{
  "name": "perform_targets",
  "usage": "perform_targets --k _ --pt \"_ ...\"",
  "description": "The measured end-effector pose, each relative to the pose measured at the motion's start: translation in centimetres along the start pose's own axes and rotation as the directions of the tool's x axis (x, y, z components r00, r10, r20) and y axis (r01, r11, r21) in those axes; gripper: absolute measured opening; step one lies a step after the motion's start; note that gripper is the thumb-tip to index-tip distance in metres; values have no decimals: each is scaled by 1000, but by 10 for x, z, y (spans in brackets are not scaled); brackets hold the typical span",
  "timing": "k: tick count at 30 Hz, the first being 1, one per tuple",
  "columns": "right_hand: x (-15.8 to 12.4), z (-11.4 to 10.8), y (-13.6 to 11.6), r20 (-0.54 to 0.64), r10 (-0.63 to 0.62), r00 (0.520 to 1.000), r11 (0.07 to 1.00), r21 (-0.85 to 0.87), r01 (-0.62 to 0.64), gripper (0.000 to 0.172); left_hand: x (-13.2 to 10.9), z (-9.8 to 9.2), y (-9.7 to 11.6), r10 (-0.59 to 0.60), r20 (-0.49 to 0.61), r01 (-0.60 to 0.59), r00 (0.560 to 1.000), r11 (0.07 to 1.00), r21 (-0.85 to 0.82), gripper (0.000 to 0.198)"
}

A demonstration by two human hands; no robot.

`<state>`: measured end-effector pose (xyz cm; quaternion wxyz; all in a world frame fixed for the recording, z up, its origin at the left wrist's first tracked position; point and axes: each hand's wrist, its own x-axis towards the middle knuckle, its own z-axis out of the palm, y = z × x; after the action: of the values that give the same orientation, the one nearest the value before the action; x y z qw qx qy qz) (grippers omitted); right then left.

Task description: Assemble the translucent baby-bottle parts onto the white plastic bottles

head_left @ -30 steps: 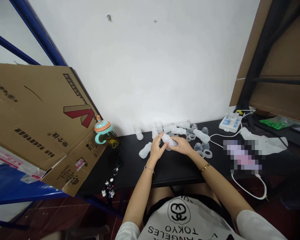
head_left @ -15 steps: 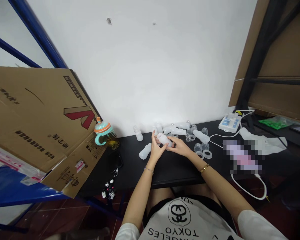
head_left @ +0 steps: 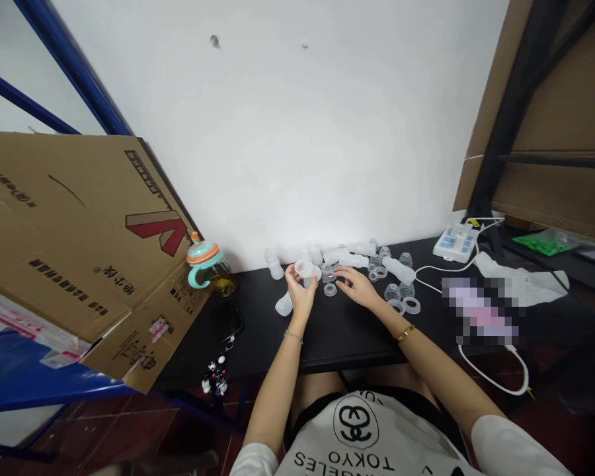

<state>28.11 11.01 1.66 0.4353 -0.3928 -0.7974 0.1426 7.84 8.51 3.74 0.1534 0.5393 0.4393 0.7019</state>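
Observation:
My left hand is wrapped round a translucent white baby bottle, its open mouth tilted up. My right hand is empty, fingers apart, with the fingertips close to a clear dome cap; whether they touch it I cannot tell. Just below that cap lies a clear ring. Another white bottle rests on its side by my left wrist, partly hidden. Behind my hands, several more bottles lie along the wall.
Clear domes and rings sit right of my right hand. A teal-lidded jug, a phone and a cardboard box are at the left. A white power strip with cables stands on the right of the black table.
My hands have come apart. The left has moved slightly left with the bottle, and the right has let go of it. The cap and ring between them now show.

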Motion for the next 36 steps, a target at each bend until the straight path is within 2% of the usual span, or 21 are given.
perform_targets --k 3,7,11,17,21,25,29,32,36 --pt "-3 6 4 81 -63 995 997 -41 66 28 0 -1 3 37 -25 -35 999 998 50 57" --pt "-6 14 10 177 -117 977 990 -57 129 32 -1 0 5 81 8 -81 997 994 72 57" --pt "-7 17 15 213 -139 967 989 -15 145 41 -3 0 4 84 17 -85 996 994 74 56" --pt "-6 18 17 209 -136 969 991 12 136 48 -1 1 2 -8 15 10 1000 996 -89 70" --pt "-5 17 18 209 -145 967 989 13 145 48 2 1 -1 -102 84 119 991 966 -229 72" --pt "-2 14 15 217 -215 952 977 47 210 47 5 1 -2 -240 257 327 936 864 -384 73" --pt "0 13 13 257 -251 933 968 61 244 45 7 -3 -3 -321 444 519 837 724 -454 63" --pt "-2 15 16 273 -257 927 966 44 255 48 6 -5 0 -323 523 582 789 668 -465 59" --pt "-4 19 20 294 -262 919 964 39 262 49 6 -6 8 -316 576 621 754 628 -469 59"
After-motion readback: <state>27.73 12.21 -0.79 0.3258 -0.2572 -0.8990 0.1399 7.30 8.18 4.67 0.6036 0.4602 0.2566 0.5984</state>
